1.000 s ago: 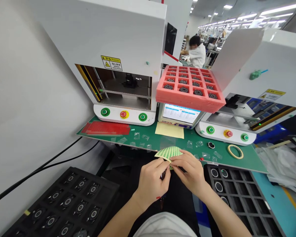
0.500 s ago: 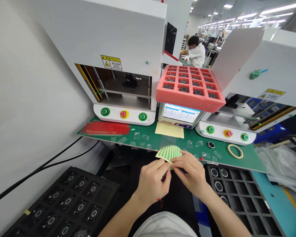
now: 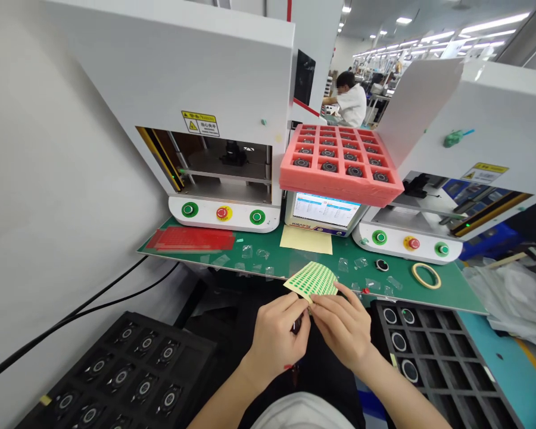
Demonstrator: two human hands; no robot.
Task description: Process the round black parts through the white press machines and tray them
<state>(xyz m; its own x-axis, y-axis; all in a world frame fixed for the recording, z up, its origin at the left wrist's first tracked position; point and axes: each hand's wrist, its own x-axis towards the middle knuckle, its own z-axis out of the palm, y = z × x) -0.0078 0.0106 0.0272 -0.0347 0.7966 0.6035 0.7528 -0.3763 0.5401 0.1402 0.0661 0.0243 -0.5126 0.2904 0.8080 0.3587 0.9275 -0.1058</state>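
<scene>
Because the sheet [image 3: 315, 279] of green dots is thin and limp, it seems to need both hands: it bows above the fingertips, over the near edge of the bench [image 3: 397, 257]. The left hand [image 3: 277, 328] has thumb and fingers drawn together at the near edge of the sheet, with no gap to be seen at the tips. Something dark shows in the hollow of that hand; whether it is held there, I cannot tell. The right hand [image 3: 345, 325] is closed too, its fingertips meeting the left ones at that same edge, while a raised finger lies by the sheet's right side, probably to steady the curl.

To the near left, a black tray [image 3: 192, 357] carries dark ringed parts; to the near right, another tray [image 3: 455, 351] has four rings in its far left pockets. Flanking the lap, both appear set for a short reach, and the pockets would stop the parts from rubbing. A pink tray [image 3: 342, 189] of parts sits on top of the screen [image 3: 324, 208], between the two presses, likely to spare bench space. Red sheets [image 3: 192, 238] lie stacked at the left, and a tape roll [image 3: 413, 274] rests flat at the right, out of the hands' way.
</scene>
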